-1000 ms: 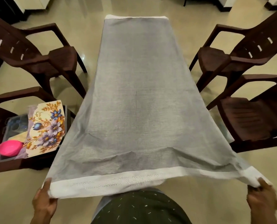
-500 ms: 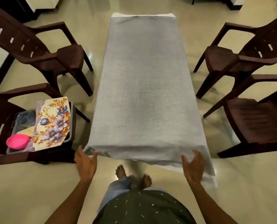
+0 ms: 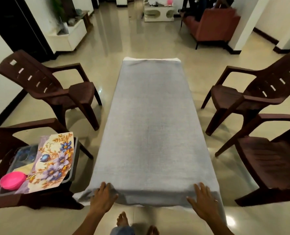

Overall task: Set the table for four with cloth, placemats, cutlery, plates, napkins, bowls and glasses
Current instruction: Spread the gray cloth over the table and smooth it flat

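The cloth (image 3: 151, 126) is lying over the whole surface, its long axis running straight away from me, and its near end is folding over the edge right under my hands. The far end, with its white border, is well beyond my reach; both hands are sitting at the near end, one at each corner, about equally close to the cloth.

To the left of the cloth, on the seat of the nearest brown chair (image 3: 10, 133), a grey bin (image 3: 73, 167) is holding the floral placemats (image 3: 54, 161), with a pink bowl (image 3: 12, 180) and some glassware I cannot make out clearly. That bin lies off my left side, so I am judging my left hand the nearer one for reaching the placemats, which look like the next thing to lay. The other three brown chairs are standing around the cloth with nothing on their seats.

My left hand (image 3: 102, 199) is resting flat on the near left corner of the cloth, fingers straight and spread, gripping nothing. My right hand (image 3: 203, 202) is doing the same at the near right corner, palm down, fingers splayed, pressing the hanging edge rather than pinching it.
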